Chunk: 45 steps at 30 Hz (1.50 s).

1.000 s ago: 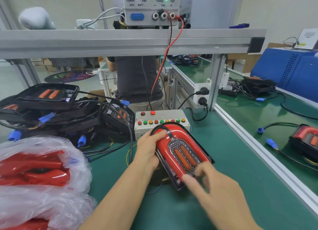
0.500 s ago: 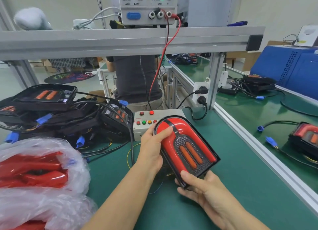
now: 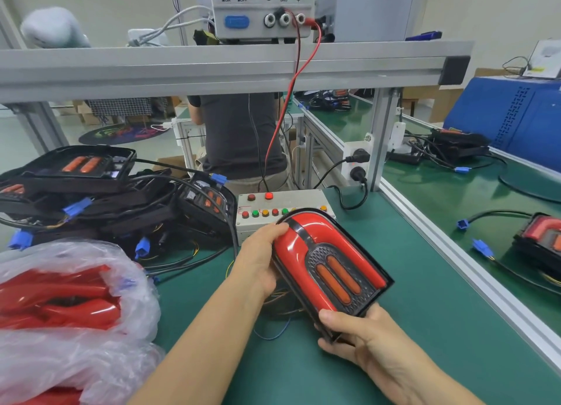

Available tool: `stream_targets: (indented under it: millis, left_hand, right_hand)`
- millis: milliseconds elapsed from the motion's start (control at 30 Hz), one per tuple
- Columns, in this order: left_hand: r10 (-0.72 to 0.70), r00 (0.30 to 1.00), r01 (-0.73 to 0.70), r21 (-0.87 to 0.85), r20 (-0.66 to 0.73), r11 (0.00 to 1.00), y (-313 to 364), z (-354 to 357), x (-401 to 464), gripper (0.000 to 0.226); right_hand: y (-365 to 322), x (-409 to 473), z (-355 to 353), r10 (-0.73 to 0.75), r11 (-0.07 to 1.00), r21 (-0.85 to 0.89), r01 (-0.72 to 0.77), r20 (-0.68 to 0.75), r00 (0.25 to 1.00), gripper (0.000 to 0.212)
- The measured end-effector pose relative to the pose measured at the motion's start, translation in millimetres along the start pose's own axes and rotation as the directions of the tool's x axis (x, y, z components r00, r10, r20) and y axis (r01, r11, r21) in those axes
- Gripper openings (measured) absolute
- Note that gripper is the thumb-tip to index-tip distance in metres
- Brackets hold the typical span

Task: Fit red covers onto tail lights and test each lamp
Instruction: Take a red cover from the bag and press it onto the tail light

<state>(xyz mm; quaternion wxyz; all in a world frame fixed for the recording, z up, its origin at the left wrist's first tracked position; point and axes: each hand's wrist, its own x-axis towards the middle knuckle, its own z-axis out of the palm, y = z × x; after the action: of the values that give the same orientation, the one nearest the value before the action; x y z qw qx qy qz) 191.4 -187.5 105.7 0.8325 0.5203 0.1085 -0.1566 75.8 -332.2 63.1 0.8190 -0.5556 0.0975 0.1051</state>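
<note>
A tail light point(image 3: 328, 268) with a glossy red cover and two orange strips is tilted up off the green bench. My left hand point(image 3: 258, 262) grips its left edge, thumb on the red cover's top. My right hand point(image 3: 361, 335) holds its near bottom corner, thumb on the cover and fingers underneath. Behind the lamp stands a grey test box point(image 3: 273, 210) with red, green and amber buttons. A clear plastic bag of red covers point(image 3: 60, 307) lies at the left. A pile of uncovered black tail lights point(image 3: 91, 189) with blue connectors sits at the back left.
An aluminium rail point(image 3: 455, 253) bounds the bench on the right; beyond it lies another tail light point(image 3: 540, 244) with a blue plug. A power supply point(image 3: 261, 10) stands on the overhead shelf, red and black leads hanging down. A person sits behind the bench.
The lamp lay flat under my pressing hands; now both hands have lifted and tilted it, my right hand having moved from the top to under its near corner.
</note>
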Motion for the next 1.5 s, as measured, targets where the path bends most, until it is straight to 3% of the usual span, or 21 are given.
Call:
stream_targets:
  millis: [133, 400, 600, 800, 933, 1233, 1333, 1500]
  left_hand:
    - [0.054, 0.998, -0.053, 0.024, -0.043, 0.998, -3, 1, 1, 0.009]
    - [0.098, 0.985, -0.111, 0.087, 0.14, 0.99, -1, -5, -4, 0.014]
    - [0.123, 0.992, -0.119, 0.139, -0.027, 0.983, -4, -6, 0, 0.008]
    - [0.133, 0.984, -0.151, 0.162, 0.117, 0.975, -6, -9, -2, 0.01]
    - [0.107, 0.98, -0.143, 0.224, 0.168, 0.964, -6, -12, -5, 0.026]
    - [-0.014, 0.997, 0.008, 0.082, 0.07, 0.997, -6, -10, -3, 0.03]
    - [0.01, 1.0, -0.011, 0.106, 0.009, 0.994, -5, -9, -2, 0.021]
    - [0.099, 0.991, -0.111, 0.14, 0.087, 0.984, -11, -12, -2, 0.016]
  right_hand:
    - [-3, -1, 2, 0.017, 1.0, -0.006, -0.017, 0.018, 1.0, 0.075]
    - [-6, -2, 1, 0.03, 0.999, 0.023, -0.03, -0.024, 0.999, 0.076]
    - [-8, -3, 4, 0.06, 0.998, 0.004, -0.06, 0.025, 0.998, 0.074]
    - [-6, -1, 2, 0.059, 0.998, -0.003, -0.059, -0.041, 0.997, 0.076]
    - [-10, -1, 1, 0.053, 0.998, -0.019, -0.053, -0.042, 0.998, 0.075]
    - [-10, -4, -6, 0.085, 0.995, -0.061, -0.085, 0.003, 0.996, 0.073]
    - [-11, -5, -4, 0.09, 0.994, -0.065, -0.087, 0.04, 0.995, 0.07]
    - [-12, -2, -3, 0.096, 0.994, -0.063, -0.095, 0.014, 0.995, 0.07]
